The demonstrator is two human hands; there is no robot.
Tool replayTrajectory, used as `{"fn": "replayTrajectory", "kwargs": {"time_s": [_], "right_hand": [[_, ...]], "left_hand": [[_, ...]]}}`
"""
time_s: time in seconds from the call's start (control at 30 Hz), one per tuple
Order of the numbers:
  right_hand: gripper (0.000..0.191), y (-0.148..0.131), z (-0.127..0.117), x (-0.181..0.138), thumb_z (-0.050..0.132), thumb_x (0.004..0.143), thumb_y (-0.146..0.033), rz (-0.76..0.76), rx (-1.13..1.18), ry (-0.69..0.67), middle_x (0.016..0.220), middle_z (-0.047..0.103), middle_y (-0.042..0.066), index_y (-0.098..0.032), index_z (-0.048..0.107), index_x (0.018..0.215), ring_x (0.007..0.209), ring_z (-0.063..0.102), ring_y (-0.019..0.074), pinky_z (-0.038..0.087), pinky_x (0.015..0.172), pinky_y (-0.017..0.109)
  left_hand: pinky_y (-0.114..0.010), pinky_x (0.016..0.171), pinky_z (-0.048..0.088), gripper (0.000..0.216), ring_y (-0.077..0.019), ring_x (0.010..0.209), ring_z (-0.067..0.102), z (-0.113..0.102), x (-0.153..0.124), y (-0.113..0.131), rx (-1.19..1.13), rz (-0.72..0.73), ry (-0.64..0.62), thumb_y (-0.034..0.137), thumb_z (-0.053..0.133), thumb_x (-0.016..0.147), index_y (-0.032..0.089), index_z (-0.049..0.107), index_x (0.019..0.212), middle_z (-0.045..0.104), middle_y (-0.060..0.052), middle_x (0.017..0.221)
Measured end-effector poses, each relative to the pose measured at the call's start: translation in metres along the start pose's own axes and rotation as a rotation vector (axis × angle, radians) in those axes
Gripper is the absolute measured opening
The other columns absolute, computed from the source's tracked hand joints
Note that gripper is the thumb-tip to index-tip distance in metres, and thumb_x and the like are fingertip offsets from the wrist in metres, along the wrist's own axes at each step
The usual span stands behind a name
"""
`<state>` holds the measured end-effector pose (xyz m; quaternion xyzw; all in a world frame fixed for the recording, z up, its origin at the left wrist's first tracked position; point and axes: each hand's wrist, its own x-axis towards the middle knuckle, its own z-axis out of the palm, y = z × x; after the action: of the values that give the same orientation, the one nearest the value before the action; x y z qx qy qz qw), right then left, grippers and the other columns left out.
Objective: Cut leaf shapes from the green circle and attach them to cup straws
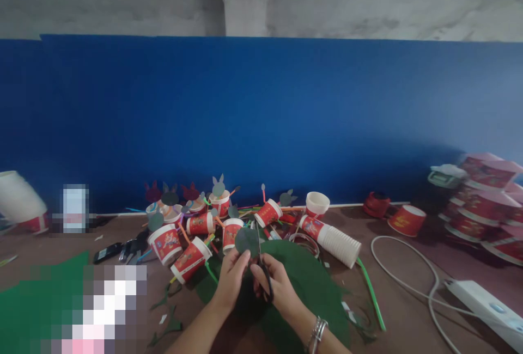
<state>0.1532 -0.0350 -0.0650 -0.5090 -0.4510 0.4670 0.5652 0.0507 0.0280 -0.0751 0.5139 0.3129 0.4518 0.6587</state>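
paper disc (246, 240), one; scissors (268, 279), one pair

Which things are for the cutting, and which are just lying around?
For the cutting:
- left hand, holding a dark green piece
- right hand, holding scissors
- probably the green sheet underneath

Just lying around, it seems:
- white power strip
- pale cable
- small black device, perhaps a key fob

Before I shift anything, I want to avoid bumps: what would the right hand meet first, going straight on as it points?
Probably the dark round piece pinched in the left hand. The right hand, holding scissors, angles forward and leftward; the gap's depth is unclear.
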Motion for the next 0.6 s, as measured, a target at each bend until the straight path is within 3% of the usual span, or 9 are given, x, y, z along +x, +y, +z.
{"fn": "replayTrajectory", "kwargs": {"time_s": [0.23,0.43,0.6], "right_hand": [[0.043,0.003,0.001,-0.001,0.068,0.070,-0.049,-0.004,0.093,0.043,0.050,0.051,-0.009,-0.022,0.041,0.092,0.040,0.045,0.0075,0.032,0.038,0.016],[0.044,0.007,0.000,0.001,0.068,0.070,-0.047,-0.010,0.092,0.047,0.047,0.050,-0.010,-0.022,0.038,0.090,0.040,0.044,0.0076,0.036,0.040,0.017],[0.044,0.002,0.000,0.000,0.069,0.070,-0.046,0.001,0.121,0.053,0.049,0.050,-0.010,-0.022,0.038,0.089,0.040,0.043,0.0064,0.033,0.039,0.016]], "left_hand": [[-0.024,0.039,0.036,0.037,-0.0105,0.035,0.044,0.008,-0.005,0.003,-0.080,-0.121,-0.071,0.052,0.064,0.065,0.019,0.049,0.062,0.041,0.009,0.042],[-0.021,0.041,0.037,0.038,-0.0080,0.039,0.043,0.010,-0.006,0.008,-0.088,-0.121,0.029,0.048,0.069,0.061,0.018,0.045,0.056,0.039,0.009,0.044],[-0.025,0.040,0.038,0.037,-0.0118,0.037,0.045,0.011,-0.006,0.007,-0.109,-0.181,-0.078,0.052,0.064,0.063,0.019,0.047,0.060,0.042,0.008,0.042]]}}
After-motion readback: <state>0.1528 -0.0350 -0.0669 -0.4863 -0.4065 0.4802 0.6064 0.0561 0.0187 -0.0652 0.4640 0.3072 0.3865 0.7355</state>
